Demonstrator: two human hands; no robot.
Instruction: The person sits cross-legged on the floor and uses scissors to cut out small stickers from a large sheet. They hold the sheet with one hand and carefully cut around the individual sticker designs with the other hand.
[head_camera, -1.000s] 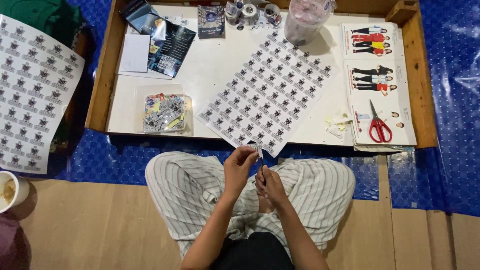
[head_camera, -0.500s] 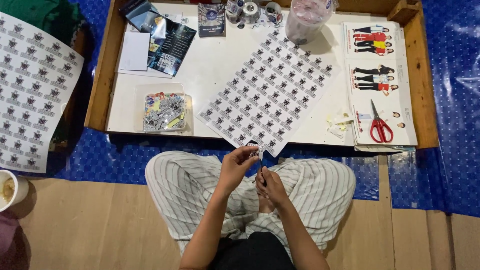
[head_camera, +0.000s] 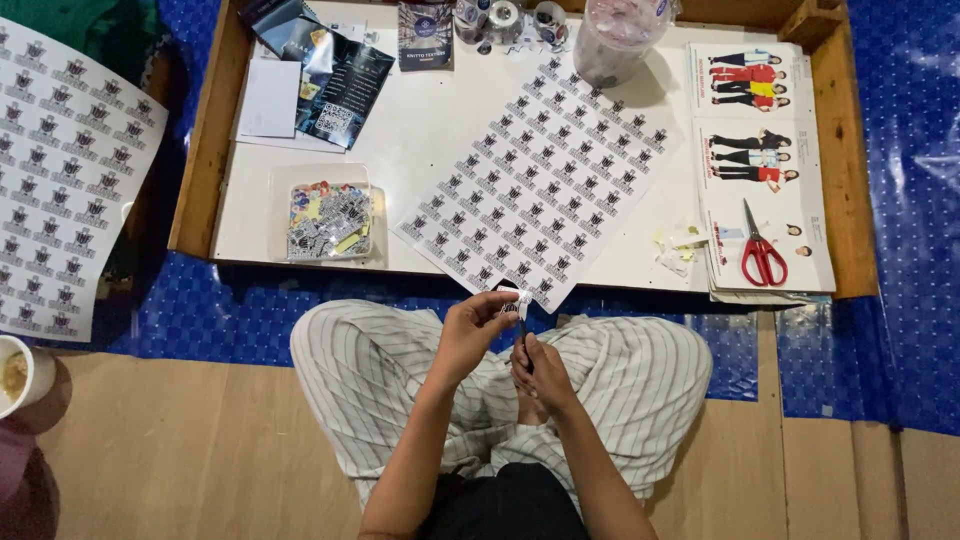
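- The desk (head_camera: 440, 130), a low white board with a wooden rim, serves as the landmark; the person sits cross-legged at its near edge.
- A large sticker sheet (head_camera: 540, 180) lies slantwise at the desk's middle (a second sheet (head_camera: 60, 180) rests on the floor left of it).
- A clear lidded tub (head_camera: 615, 40) at the far edge holds what looks like pale scraps; a shallow clear tray (head_camera: 328, 220) near the front left holds loose cut stickers.
- Red scissors (head_camera: 762, 250) lie on printed sheets at the right end.
- Left hand (head_camera: 475, 335) pinches a small sticker piece (head_camera: 508, 300) just off the near edge; right hand (head_camera: 540, 370) is closed on a thin dark tool (head_camera: 523, 335).
- The piece looks feather-light, floppy, easily creased; best held by its edges.
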